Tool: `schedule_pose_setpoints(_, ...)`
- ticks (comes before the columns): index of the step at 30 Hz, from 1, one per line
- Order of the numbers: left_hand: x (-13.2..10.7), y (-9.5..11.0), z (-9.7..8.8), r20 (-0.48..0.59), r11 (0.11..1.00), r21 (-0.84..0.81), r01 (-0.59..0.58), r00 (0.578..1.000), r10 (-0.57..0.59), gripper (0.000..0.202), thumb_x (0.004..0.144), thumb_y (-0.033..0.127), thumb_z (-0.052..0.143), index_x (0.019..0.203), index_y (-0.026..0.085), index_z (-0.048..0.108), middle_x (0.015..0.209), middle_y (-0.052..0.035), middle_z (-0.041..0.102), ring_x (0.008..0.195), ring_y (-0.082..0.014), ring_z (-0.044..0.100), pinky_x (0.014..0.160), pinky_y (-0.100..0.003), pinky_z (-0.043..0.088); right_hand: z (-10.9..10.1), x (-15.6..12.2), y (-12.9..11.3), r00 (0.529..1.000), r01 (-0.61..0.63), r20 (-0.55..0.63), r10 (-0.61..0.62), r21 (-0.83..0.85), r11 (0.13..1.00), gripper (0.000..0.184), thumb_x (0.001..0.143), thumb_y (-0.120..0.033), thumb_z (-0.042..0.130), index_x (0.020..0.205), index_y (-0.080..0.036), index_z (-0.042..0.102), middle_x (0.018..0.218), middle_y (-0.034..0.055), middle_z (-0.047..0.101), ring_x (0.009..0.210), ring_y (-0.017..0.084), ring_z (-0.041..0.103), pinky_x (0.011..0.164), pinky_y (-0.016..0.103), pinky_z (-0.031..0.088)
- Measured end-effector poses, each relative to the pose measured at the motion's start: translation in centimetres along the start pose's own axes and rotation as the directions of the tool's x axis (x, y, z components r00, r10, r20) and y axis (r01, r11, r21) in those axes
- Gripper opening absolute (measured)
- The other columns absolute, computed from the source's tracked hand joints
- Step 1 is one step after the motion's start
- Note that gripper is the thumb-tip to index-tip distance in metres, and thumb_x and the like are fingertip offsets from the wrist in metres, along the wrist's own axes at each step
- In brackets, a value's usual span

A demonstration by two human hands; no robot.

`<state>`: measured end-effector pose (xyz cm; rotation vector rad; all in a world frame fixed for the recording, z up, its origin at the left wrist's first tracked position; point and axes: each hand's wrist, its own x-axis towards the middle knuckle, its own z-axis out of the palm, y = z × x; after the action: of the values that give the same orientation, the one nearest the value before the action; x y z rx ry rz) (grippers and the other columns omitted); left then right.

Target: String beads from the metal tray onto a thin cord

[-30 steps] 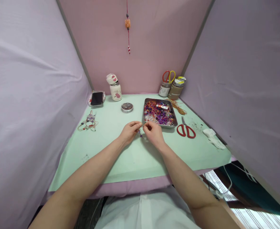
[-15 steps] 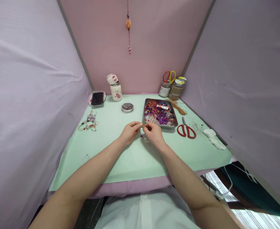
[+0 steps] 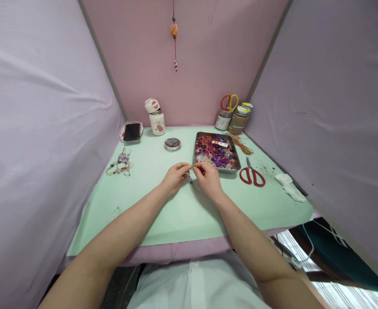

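Observation:
Just in front of the bead tray, my left hand (image 3: 176,177) and my right hand (image 3: 207,177) meet with fingertips close together, both pinched. Between them is a thin beaded cord (image 3: 191,182) with small purple beads hanging below the fingers. The left thumb and index finger grip one part of it; the right thumb and index finger pinch the cord's fine end, which is too small to make out clearly. A metal tray (image 3: 230,171) full of purple, red and clear beads, with a small white-and-red tube (image 3: 219,143) on top, lies right behind my right hand.
Red-handled scissors (image 3: 252,176) lie right of the tray, near a crumpled white tissue (image 3: 289,187). Finished-looking beaded strings (image 3: 122,163) rest at left. Behind stand a round tin (image 3: 172,144), a phone (image 3: 132,132), a white bottle (image 3: 157,122), jars (image 3: 239,121) and brown cords (image 3: 243,145).
My right hand's fingers have shifted slightly, drawing closer to the left fingertips. The beaded cord still hangs between the hands, and the view has moved a little.

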<state>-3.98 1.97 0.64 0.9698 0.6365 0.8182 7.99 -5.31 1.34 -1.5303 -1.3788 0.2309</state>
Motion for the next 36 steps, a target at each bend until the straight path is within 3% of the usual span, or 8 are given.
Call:
schedule_pose_setpoints(5,-0.1,0.1,0.0,0.010,0.999,0.009,0.046,0.999,-0.046,0.025,0.057,0.030,0.081,0.069,0.015,0.065,0.072,-0.0022,0.062,0.070,-0.0107,0.056,0.069,-0.025,0.039,0.0,0.1,0.1,1.000,-0.028,0.011,0.028,0.039,0.999,0.015,0.084,-0.028,0.051,0.076,-0.021,0.061,0.078,0.0034,0.062,0.071,0.017,0.054,0.071,0.030,0.041)
schedule_pose_setpoints(17,-0.3,0.5,0.1,0.044,0.990,0.103,0.094,0.994,-0.099,0.030,0.058,0.036,0.080,0.071,0.015,0.064,0.072,-0.0057,0.065,0.064,-0.0109,0.053,0.059,-0.025,0.032,-0.9,0.9,0.7,0.985,-0.174,0.031,0.171,0.199,0.964,0.016,0.079,-0.030,0.057,0.085,-0.020,0.068,0.086,0.0039,0.067,0.071,0.016,0.057,0.069,0.030,0.044)
schedule_pose_setpoints(23,-0.2,0.4,-0.2,0.126,0.978,0.195,0.075,0.987,-0.101,0.026,0.064,0.035,0.077,0.071,0.013,0.065,0.075,-0.0068,0.066,0.065,-0.0107,0.054,0.062,-0.026,0.035,-1.5,1.1,1.1,0.996,-0.084,0.037,0.078,0.217,0.973,0.018,0.081,-0.035,0.058,0.077,-0.020,0.067,0.079,0.0031,0.064,0.072,0.016,0.055,0.070,0.030,0.043)
schedule_pose_setpoints(27,-0.3,0.6,-0.4,0.184,0.951,0.298,0.087,0.972,-0.146,0.022,0.068,0.033,0.073,0.072,0.013,0.065,0.077,-0.0068,0.067,0.065,-0.0095,0.053,0.064,-0.026,0.036,-1.6,1.1,1.1,0.994,-0.090,0.075,0.075,0.222,0.971,0.017,0.080,-0.034,0.059,0.075,-0.019,0.065,0.080,0.0030,0.064,0.072,0.015,0.054,0.070,0.029,0.042)
schedule_pose_setpoints(31,-0.4,0.9,-0.3,0.202,0.928,0.362,0.085,0.965,-0.167,0.021,0.068,0.032,0.072,0.072,0.013,0.065,0.073,-0.0049,0.067,0.061,-0.0081,0.050,0.063,-0.025,0.035,-1.9,1.2,0.9,0.975,-0.181,0.173,0.136,0.275,0.944,0.020,0.079,-0.036,0.060,0.074,-0.018,0.065,0.074,0.0013,0.062,0.068,0.014,0.052,0.065,0.027,0.041)
schedule_pose_setpoints(36,-0.5,1.0,-0.2,0.174,0.949,0.290,0.127,0.968,-0.182,0.024,0.065,0.032,0.075,0.073,0.012,0.064,0.077,-0.0075,0.068,0.065,-0.0096,0.054,0.064,-0.025,0.038,-2.8,1.5,1.0,0.919,-0.353,0.308,0.248,0.357,0.865,0.036,0.083,-0.050,0.053,0.089,-0.018,0.069,0.077,0.0041,0.064,0.065,0.013,0.052,0.057,0.026,0.039)
